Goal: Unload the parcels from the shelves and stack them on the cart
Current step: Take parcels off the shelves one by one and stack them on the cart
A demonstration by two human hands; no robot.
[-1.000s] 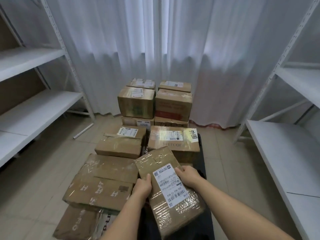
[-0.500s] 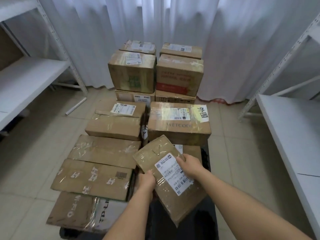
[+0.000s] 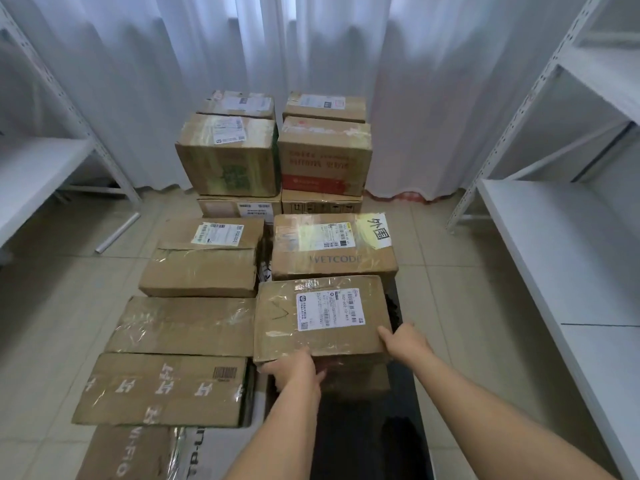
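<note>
With both hands, left (image 3: pixel 294 370) and right (image 3: pixel 403 341), gripping the parcel's (image 3: pixel 322 317) near edge, letting go early could tip it off the lower box (image 3: pixel 356 379) onto the cart (image 3: pixel 374 445).

Parcel (image 3: pixel 322 315) now flat on stack.

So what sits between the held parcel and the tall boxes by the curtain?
Head view: the WETCODE box, right behind the held parcel; beyond it, a low box under the tall boxes.

Both forearms stretched forward, left hand (image 3: pixel 294 368) grip curled under an edge, right hand (image 3: pixel 403 341) fingers clasping a corner
</note>
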